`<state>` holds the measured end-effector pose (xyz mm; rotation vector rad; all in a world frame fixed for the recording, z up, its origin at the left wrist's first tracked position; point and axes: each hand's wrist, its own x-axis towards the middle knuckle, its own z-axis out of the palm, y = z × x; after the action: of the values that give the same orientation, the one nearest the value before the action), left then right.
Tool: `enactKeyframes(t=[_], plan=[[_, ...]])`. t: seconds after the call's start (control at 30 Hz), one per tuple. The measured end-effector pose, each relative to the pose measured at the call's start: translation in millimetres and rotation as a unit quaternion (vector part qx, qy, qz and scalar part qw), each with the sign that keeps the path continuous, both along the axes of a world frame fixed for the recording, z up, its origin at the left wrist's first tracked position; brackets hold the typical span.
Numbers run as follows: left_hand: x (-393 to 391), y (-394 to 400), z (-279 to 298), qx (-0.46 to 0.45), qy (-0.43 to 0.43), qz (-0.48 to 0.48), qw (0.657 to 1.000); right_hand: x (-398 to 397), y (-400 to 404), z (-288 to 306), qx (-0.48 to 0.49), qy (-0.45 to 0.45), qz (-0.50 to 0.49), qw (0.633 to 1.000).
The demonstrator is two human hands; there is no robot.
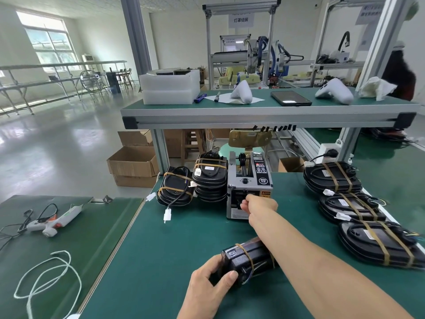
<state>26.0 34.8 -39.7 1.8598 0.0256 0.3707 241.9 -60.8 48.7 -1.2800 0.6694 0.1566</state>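
My left hand [210, 276] grips the near end of a black bundle of stacked parts [247, 259] bound with tan tape, lying on the green table [161, 261]. My right hand [257, 203] reaches forward to the front outlet of the grey tape dispenser machine [249, 187], fingers curled at the slot; whether they pinch a strip of tape I cannot tell. My right forearm crosses over the bundle and hides part of it.
Taped black bundles stand left of the dispenser [176, 187] [210, 178] and lie in a row at the right [333, 179] [351, 207] [379, 241]. A glue gun [54, 223] and white cord [46, 279] lie on the left table. A shelf [264, 111] hangs overhead.
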Motion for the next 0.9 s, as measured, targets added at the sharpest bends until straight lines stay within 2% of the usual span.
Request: enactKeyframes(t=[0.37, 0.47, 0.53, 0.6, 0.63, 0.77, 0.83, 0.9], plan=[[0, -1, 1, -0.006, 0.000, -0.004, 1.000, 3, 2, -1, -0.035, -0.003, -0.011, 0.999], [-1, -1, 3, -0.006, 0.002, -0.006, 1.000, -3, -8, 7, -0.051, 0.011, 0.039, 0.998], [-1, -1, 3, -0.009, 0.002, -0.004, 1.000, -15, -19, 17, -0.057, 0.012, 0.113, 0.992], [-1, 0, 2, -0.009, 0.001, -0.004, 1.000, -31, -31, 27, -0.096, -0.042, 0.201, 0.974], [-1, 0, 1, -0.010, -0.001, -0.005, 1.000, -39, -37, 30, -0.128, -0.097, 0.235, 0.959], [0, 0, -1, -0.017, 0.001, -0.001, 1.000, -94, -69, 38, -0.296, -0.323, 0.262, 0.860], [-1, -2, 1, -0.021, 0.001, -0.002, 1.000, -124, -79, 34, -0.319, -0.370, 0.261, 0.833], [-3, -2, 3, -0.024, -0.002, -0.001, 1.000, -147, -82, 24, -0.320, -0.366, 0.271, 0.831]])
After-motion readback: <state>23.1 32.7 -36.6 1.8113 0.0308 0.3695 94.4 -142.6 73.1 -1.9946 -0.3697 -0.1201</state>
